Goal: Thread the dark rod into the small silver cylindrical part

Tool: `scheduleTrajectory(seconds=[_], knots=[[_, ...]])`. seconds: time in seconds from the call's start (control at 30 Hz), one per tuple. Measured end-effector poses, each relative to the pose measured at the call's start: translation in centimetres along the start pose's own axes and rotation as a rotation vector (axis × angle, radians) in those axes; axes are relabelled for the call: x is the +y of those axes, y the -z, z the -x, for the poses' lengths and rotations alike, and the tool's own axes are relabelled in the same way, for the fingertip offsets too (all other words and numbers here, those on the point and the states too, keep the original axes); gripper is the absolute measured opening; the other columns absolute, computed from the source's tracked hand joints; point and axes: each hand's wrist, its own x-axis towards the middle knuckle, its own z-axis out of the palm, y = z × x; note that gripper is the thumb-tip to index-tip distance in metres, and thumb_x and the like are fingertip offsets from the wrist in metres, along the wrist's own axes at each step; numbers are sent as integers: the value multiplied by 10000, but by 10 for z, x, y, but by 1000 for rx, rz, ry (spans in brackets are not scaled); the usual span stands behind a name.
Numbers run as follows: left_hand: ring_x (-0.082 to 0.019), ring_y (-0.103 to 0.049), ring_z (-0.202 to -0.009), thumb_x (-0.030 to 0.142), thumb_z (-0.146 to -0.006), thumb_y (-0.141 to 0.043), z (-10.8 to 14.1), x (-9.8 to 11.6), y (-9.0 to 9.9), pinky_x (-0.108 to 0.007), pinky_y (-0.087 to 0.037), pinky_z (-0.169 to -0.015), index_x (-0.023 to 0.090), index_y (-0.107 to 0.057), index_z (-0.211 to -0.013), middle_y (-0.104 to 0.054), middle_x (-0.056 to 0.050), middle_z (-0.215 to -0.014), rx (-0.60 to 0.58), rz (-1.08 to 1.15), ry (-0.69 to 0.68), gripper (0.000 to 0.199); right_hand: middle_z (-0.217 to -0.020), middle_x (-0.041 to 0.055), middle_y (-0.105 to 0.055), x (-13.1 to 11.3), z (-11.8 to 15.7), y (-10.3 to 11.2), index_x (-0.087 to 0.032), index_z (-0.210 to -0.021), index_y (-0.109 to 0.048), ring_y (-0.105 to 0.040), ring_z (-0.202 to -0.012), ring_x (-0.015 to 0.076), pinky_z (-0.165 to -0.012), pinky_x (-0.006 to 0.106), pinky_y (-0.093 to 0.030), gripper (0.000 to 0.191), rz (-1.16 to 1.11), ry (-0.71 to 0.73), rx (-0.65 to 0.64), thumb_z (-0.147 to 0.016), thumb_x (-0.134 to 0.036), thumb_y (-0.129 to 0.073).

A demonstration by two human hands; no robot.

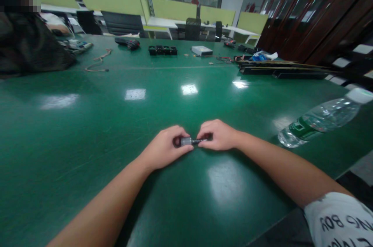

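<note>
Close above the green table (163,111), both hands meet on a small grey cylinder (185,141) with a thin dark end. My left hand (166,148) is closed around the cylinder's body, thumb below and fingers over the top. From the right, my right hand (217,135) pinches the thin dark part (201,141) between thumb and fingers. What kind of thing it is cannot be made out, and its left end is partly hidden by my left hand.
A clear plastic bottle (320,119) lies tilted at the right. Toward the back are a black fan row (163,50), a white box (201,51), a cable (99,62), and dark long strips (262,70). A dark bag-like shape (35,45) stands at the far left.
</note>
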Motion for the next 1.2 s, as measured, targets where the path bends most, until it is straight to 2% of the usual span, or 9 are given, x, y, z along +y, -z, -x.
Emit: scheduleTrajectory(seconds=[0.43,0.8,0.93,1.07,1.2], knots=[[-163,-580,-702,425,-830,-695,0,-1,-1,-263,-427,-638,197,-670,-907,-630,-10,-801,-3,5,2,241,-759,26,-677,4,4,12,-151,-821,-740,-602,-675,118,-635,222,-462,93,-48,-70,-77,-768,-227,-735],[-164,-569,-703,451,-833,-695,0,-1,0,-270,-429,-645,192,-675,-909,-631,-18,-815,-6,-10,4,270,-716,11,-657,18,10,29,-131,-813,-736,-576,-621,100,-588,204,-454,117,-98,-184,-177,-749,-229,-737],[-166,-576,-705,447,-835,-689,0,0,0,-270,-436,-646,192,-676,-902,-635,-18,-809,-3,4,1,264,-729,15,-666,15,9,25,-134,-833,-746,-585,-632,103,-605,208,-462,140,-128,-169,-170,-758,-251,-745],[-168,-583,-706,428,-819,-703,0,-2,-1,-269,-438,-641,194,-672,-898,-632,-13,-800,-1,16,12,249,-761,25,-673,6,4,14,-145,-874,-757,-600,-663,112,-622,216,-457,163,-120,-133,-102,-790,-283,-741],[-166,-585,-725,363,-784,-739,0,-3,-2,-268,-442,-651,198,-664,-930,-631,-11,-836,7,17,14,233,-832,34,-687,-4,-2,1,-161,-968,-751,-626,-754,130,-699,230,-472,185,-95,-70,-50,-798,-231,-732]])
